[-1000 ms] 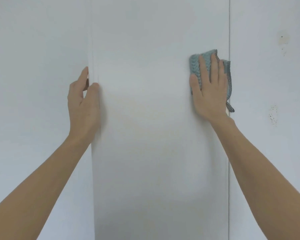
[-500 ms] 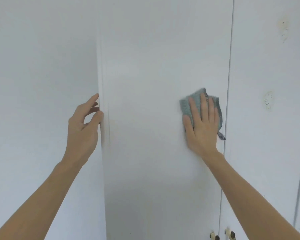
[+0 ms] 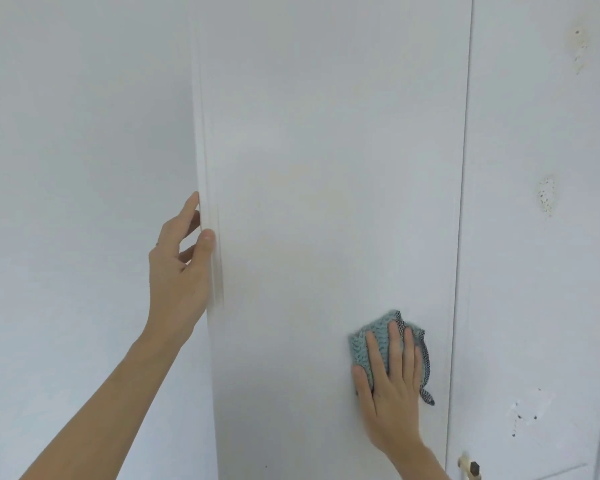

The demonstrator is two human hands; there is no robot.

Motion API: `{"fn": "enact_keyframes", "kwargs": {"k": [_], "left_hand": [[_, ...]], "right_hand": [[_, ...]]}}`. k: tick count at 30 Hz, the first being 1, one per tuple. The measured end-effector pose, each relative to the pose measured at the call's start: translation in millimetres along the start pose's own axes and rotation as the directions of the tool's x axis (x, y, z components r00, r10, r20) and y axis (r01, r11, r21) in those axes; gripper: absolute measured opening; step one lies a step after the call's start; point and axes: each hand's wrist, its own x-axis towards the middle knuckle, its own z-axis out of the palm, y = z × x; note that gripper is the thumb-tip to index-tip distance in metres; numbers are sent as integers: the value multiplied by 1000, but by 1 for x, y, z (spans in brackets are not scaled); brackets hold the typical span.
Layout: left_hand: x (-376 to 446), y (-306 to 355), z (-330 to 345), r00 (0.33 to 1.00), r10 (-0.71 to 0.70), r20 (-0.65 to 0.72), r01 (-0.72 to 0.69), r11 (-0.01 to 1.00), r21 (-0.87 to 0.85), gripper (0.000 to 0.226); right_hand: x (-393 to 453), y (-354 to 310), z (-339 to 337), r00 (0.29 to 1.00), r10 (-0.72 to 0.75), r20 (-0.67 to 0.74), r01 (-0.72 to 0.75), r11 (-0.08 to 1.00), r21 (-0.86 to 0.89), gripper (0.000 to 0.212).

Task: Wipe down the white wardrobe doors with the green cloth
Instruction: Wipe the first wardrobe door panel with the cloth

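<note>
Standing ajar, the door [image 3: 326,168] is filling the middle of the view, with a second, spotted door [image 3: 534,271] just beside it on the right. The left hand [image 3: 179,271] is gripping the door's left edge, thumb in front and fingers behind. The right hand [image 3: 392,393] is pressing the cloth [image 3: 368,341] flat against the door's lower right with straight fingers. A knob [image 3: 471,466] is showing below.
</note>
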Motion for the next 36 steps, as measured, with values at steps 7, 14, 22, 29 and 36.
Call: {"fn": "enact_keyframes", "kwargs": {"k": [7,14,22,29,36], "left_hand": [[0,-3,5,1000,8,-25,-8,1000,-2,49],[-2,-9,10,999,31,-34,-31,999,-26,47],[-27,-23,-5,997,16,79,-16,1000,9,50],[-59,-40,-15,995,-93,48,95,994,-51,40],[-79,-53,-26,968,-238,75,247,959,-138,38]], "right_hand": [[182,-29,-37,970,-163,-179,154,986,-63,53],[220,-104,-27,967,-68,-246,56,997,-54,55],[9,-100,29,884,-464,59,466,884,-32,47],[218,-149,-15,896,-388,-214,371,921,-116,49],[20,-143,35,906,-421,-38,422,906,38,50]]}}
